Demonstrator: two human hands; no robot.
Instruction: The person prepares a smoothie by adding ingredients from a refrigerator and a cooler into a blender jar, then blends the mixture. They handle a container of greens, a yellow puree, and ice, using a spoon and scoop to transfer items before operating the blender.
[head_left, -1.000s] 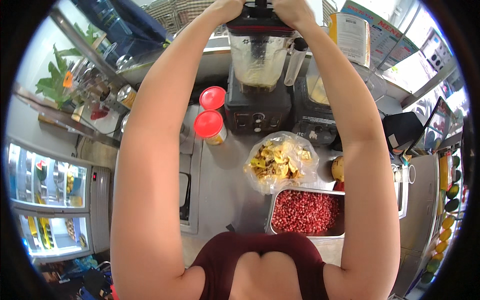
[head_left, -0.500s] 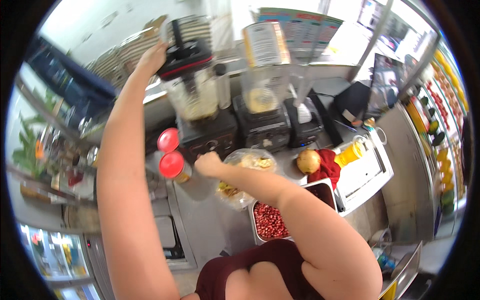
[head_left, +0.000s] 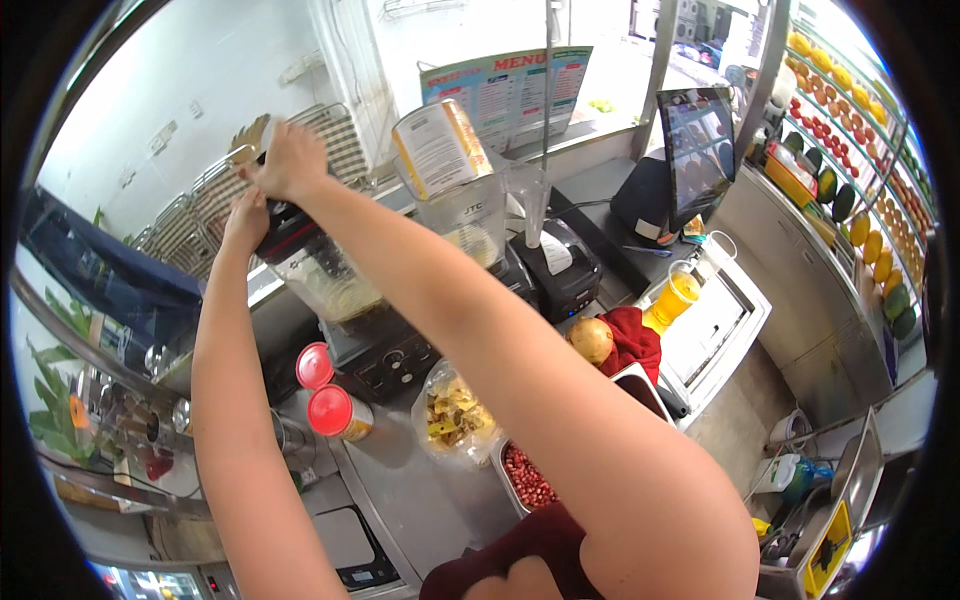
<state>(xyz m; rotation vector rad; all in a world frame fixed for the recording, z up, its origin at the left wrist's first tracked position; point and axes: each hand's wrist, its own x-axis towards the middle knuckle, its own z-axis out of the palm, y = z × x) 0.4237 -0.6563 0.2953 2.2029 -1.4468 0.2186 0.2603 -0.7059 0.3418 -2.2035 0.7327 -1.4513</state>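
Note:
Both my arms reach to the back left, to a blender jar [head_left: 335, 280] with pale contents on a black base [head_left: 385, 365]. My left hand [head_left: 247, 218] is closed at the left side of the black lid [head_left: 288, 235] with its red band. Just above it, my right hand [head_left: 292, 165] is closed round the top of the black tamper that stands up from the lid. That hand hides most of the tamper, and my right forearm covers part of the jar and base.
A second blender jar [head_left: 465, 215] stands to the right. Nearer are red-lidded tubs [head_left: 340, 412], a plastic bag of yellow pieces [head_left: 455, 415] and a metal tray of pomegranate seeds [head_left: 527, 478]. Further right lie a round fruit [head_left: 590, 340], a red cloth [head_left: 632, 345] and a yellow bottle [head_left: 672, 298].
My right hand has gone from the front of the blender base up to the tamper. My left hand stays at the lid. The view has shifted, so the counter appears further left.

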